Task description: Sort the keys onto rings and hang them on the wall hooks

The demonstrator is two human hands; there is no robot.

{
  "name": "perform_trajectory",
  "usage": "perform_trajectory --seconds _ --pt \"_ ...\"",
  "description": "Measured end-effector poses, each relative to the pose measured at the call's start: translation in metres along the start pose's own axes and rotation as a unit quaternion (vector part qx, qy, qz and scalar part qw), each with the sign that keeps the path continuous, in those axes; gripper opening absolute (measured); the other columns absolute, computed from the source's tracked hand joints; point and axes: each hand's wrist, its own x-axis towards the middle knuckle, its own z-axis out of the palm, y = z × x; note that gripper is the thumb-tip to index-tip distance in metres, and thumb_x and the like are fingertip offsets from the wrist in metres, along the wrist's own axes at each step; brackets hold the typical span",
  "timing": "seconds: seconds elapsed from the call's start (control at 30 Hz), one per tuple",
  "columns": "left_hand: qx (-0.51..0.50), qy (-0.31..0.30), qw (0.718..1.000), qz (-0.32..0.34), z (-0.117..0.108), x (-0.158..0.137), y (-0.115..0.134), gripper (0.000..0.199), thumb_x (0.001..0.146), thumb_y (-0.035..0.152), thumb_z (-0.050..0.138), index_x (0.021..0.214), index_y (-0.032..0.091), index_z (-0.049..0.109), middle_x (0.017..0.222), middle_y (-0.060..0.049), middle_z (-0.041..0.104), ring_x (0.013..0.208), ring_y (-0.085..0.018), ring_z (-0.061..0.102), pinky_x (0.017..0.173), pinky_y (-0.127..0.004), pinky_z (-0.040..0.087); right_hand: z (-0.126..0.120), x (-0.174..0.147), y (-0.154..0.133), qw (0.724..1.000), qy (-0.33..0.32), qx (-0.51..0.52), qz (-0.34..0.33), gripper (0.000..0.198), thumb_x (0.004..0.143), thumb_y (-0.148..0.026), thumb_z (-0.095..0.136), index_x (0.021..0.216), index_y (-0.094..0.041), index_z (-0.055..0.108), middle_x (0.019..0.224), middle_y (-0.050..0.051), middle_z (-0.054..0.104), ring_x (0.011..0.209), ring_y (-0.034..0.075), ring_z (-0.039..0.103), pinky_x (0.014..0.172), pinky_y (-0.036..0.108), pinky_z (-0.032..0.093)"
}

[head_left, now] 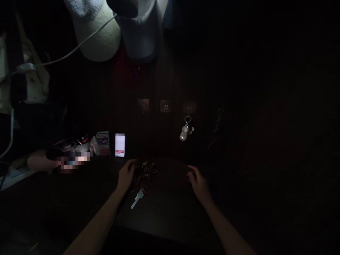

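Open path mid-frame: tabletop [170, 202] btwn key pile [145, 174] & R hand [197, 180]. L hand [125, 175] boxed in: pile on frame-rt side, phone [120, 142] above. Keychain [183, 133] hangs rt of ctr. Far rt too dark.

A dim room: a flat, dark brown wall [164, 136] behind a smooth, near-black counter [167, 212].
Pale light [161, 10] falls from the top and fades down the wall, brightest around a cream fabric cap [102, 42] and a grey-blue cap [140, 40]; a thin white cable [77, 49] crosses the cream one. The counter's front edge shows faintly, and the far right sinks into blackness.
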Motion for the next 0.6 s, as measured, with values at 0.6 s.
perform_trajectory --seconds 0.6 --pt "0.081 0.011 0.994 -0.067 -0.003 0.007 -0.026 0.032 0.076 0.011 0.04 0.101 0.02 0.059 0.104 -0.005 0.067 0.098 -0.018 0.061 0.086 -0.03 0.045 0.054 0.005 -0.084 0.933 -0.289 -0.072 -0.202 0.045 0.085 -0.027 0.046 0.13 -0.029 0.043 0.131 0.002 0.05 0.12 0.02 0.044 0.101 0.04 0.034"
